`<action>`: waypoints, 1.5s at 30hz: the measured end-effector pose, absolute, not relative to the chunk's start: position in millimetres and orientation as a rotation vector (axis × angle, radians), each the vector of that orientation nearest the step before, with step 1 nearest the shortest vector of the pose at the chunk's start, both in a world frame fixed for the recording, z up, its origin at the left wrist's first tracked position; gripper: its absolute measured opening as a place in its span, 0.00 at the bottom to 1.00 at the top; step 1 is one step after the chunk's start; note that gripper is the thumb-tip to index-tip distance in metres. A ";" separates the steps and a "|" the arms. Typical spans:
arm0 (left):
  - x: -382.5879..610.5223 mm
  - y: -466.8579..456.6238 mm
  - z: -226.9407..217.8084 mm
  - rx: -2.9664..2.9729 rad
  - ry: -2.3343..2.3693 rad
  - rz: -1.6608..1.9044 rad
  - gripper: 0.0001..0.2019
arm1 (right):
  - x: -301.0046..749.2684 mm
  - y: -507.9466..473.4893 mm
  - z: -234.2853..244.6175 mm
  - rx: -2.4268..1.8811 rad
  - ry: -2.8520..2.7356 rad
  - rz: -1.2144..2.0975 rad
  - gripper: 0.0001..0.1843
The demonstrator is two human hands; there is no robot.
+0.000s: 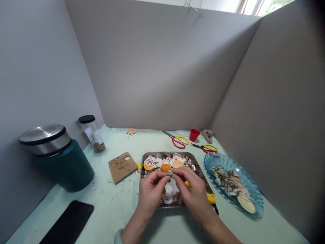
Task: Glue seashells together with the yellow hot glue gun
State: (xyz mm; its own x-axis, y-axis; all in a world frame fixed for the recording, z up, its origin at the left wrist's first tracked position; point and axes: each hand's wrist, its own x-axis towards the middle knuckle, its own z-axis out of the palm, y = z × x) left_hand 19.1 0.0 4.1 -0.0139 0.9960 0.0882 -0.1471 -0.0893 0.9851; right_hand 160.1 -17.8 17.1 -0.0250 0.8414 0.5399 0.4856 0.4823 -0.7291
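My left hand (151,188) and my right hand (193,186) meet over a metal tray (175,206). Pinched between the fingertips of both is a small grey-and-white speckled piece (170,173), too small to tell its kind. Beneath and around the hands, the tray holds an orange oval piece (166,167), a pale orange disc (177,164), a red-speckled shell-like piece (151,161), white pieces (170,191) and many small bits. A yellow-handled tool (210,198) lies at the tray's right edge, partly hidden by my right hand.
On the right stands a blue scalloped dish (259,203) of shell-like pieces. Behind the tray are scissors (179,140), smaller pliers-like snips (205,147) and a red cup (194,135). Leftward are a brown board (122,166), a jar (92,135), a teal flask (66,166) and a black phone-like slab (68,222).
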 end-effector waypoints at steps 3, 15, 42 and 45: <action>20.0 -0.1 3.4 1.137 1.029 1.338 0.06 | 159.5 -17.1 17.1 -1.180 -1.565 0.570 0.04; 19.6 -0.5 4.7 1.164 0.963 1.345 0.06 | 166.6 -9.1 21.9 -1.062 -0.975 1.222 0.14; 14.6 5.9 1.9 0.953 0.913 1.373 0.15 | 173.0 1.5 38.8 -1.495 -2.225 0.357 0.08; 13.9 8.7 0.4 0.924 0.902 1.387 0.16 | 164.4 17.4 37.8 -1.565 -2.483 0.230 0.07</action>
State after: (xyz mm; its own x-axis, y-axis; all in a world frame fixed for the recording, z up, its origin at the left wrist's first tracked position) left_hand 13.9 8.7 0.4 -0.0048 0.9998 0.0196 -0.3878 -0.0199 0.9215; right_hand 164.4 17.4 37.8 -0.4210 0.9032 0.0830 0.8726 0.4283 -0.2347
